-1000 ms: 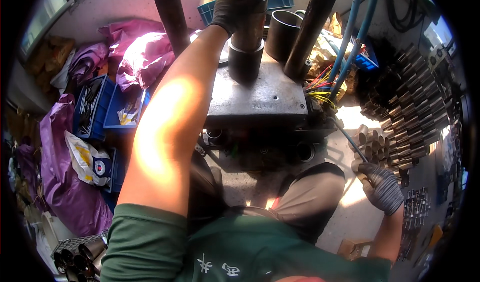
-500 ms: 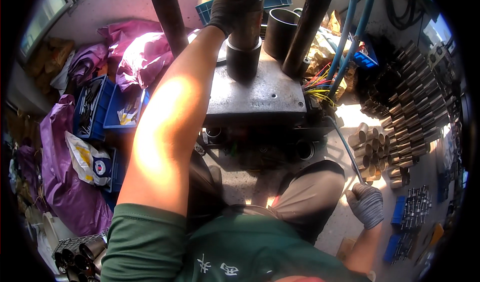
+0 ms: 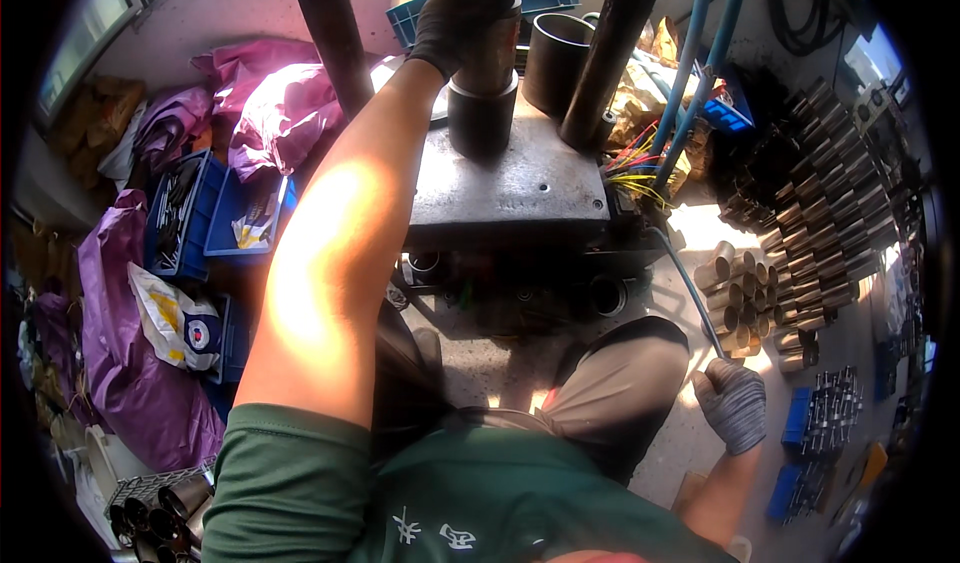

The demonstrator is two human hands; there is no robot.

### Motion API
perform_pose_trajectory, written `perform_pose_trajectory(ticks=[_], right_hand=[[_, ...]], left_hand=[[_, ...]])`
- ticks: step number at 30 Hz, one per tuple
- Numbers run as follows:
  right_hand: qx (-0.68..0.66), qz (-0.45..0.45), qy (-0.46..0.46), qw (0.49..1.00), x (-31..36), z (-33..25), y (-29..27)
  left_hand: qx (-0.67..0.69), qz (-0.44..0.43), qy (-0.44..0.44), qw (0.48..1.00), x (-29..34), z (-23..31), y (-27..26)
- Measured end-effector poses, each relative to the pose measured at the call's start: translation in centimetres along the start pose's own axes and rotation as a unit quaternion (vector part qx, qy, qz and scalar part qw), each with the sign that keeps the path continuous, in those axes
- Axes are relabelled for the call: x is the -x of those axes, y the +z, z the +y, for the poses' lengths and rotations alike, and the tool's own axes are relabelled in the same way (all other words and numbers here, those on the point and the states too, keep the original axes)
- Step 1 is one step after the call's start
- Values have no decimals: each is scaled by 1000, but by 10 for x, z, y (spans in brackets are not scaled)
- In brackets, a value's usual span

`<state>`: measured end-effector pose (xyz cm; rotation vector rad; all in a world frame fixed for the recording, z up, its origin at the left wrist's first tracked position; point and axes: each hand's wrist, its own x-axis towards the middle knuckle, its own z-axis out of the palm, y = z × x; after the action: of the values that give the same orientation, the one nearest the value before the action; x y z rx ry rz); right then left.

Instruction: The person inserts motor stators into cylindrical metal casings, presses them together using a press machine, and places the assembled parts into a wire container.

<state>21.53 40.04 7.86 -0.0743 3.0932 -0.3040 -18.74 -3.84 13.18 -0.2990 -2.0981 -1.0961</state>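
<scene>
My left hand (image 3: 455, 13): dark grey, near-black glove.
My right hand (image 3: 733, 403): light grey knit glove, speckled weave.
Cylinder (image 3: 482, 113) under my left glove: dull dark steel, brownish upper part.
Press plate (image 3: 510, 178): pale grey metal, blotchy with stains.
My shirt (image 3: 400, 493): dark green, small white marks.
My trousers (image 3: 610, 393): tan.
Crates (image 3: 215, 223) on my left: bright blue.
Plastic sheeting (image 3: 110, 353): purple; magenta further back.
Hoses (image 3: 700, 63): 2, light blue.
Loose wires (image 3: 635, 168): yellow, red.

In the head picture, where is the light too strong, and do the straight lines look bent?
Head view: sunlight glares on the forearm of the left hand and on the floor near the short metal tubes; the lower left lies in shadow; the blue hoses and press columns bow toward the dark round rim.
</scene>
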Motion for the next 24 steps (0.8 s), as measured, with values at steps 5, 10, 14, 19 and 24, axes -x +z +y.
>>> perform_pose_trajectory(ticks=[5,10,14,19,24], right_hand=[[0,0,2,1000,1,2,0],[8,-2,-10,1000,-4,-5,-6],[-12,4,-13,1000,-10,-3,-17],[-149,225,-145,952,-86,-3,-63],[7,446,-196,873,-204,4,-122]], left_hand=[[33,-28,16,999,13,-2,4],[117,20,99,988,2,-51,13],[64,-34,112,991,4,-41,17],[21,-52,169,984,11,-28,-5],[-35,-164,100,981,7,2,-17]])
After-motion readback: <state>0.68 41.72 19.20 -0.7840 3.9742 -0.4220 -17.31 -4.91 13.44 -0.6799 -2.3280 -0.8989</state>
